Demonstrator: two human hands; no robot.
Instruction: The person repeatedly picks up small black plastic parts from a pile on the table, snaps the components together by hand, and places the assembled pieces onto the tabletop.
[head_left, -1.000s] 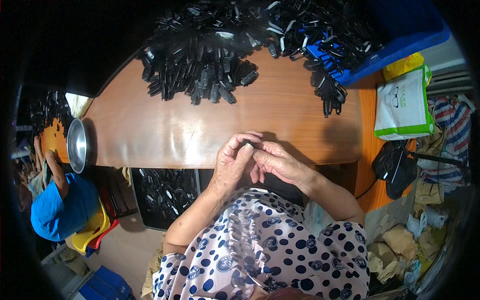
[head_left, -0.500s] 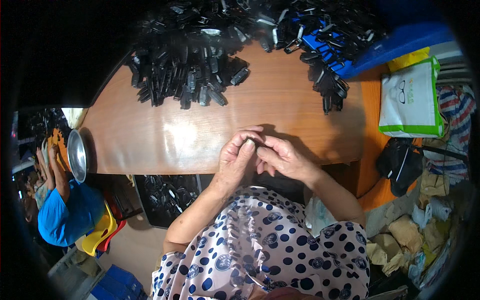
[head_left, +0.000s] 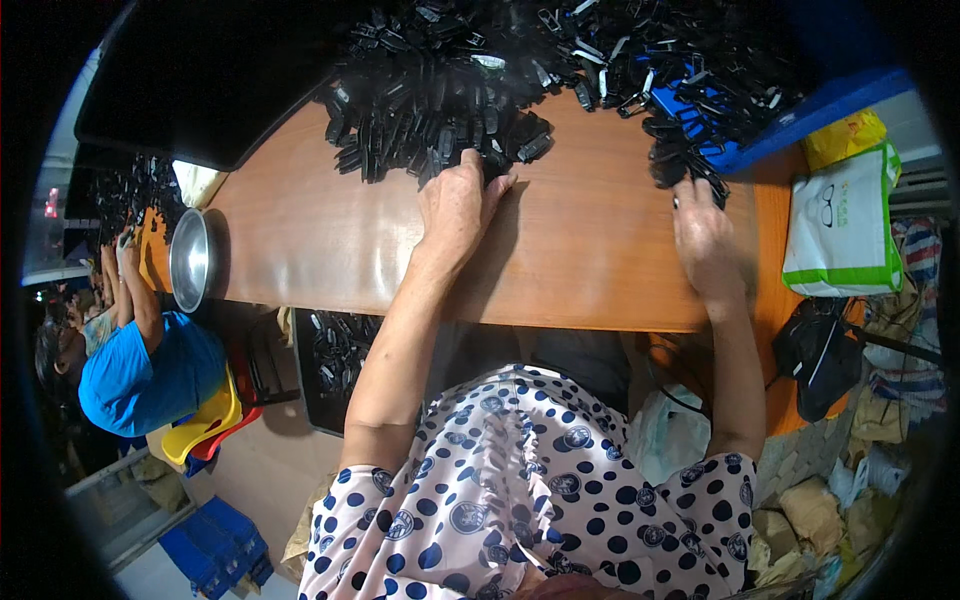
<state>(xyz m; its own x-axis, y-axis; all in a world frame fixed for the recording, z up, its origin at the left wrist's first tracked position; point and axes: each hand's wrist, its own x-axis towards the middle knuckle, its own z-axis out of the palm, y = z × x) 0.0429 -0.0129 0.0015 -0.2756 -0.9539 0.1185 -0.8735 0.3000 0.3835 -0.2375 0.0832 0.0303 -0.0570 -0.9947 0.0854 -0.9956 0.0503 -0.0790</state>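
Small, elongated black plastic pieces lie heaped on the table in a left pile (head_left: 400, 110) and a narrower right pile (head_left: 690, 150). My left hand (head_left: 455, 208) reaches the near edge of the left pile, thumb and forefinger apart with black pieces between them. Its other fingers are hidden beneath the palm. At the near end of the right pile, my right hand (head_left: 706, 238) is slightly blurred, its fingers bent down onto a black plastic piece (head_left: 716, 188). The exact kind of these pieces cannot be made out.
A wooden table (head_left: 570, 250) spans the front, with a metal bowl (head_left: 190, 262) at its left edge. A white-green bag (head_left: 838, 225) stands right. Below the table sits a black tray (head_left: 340, 365) of pieces. A person in blue (head_left: 150, 375) works at left.
Both hands were together near the table's front edge, with something dark between the fingers. They have parted and moved forward, the left to the left pile, the right to the right pile.
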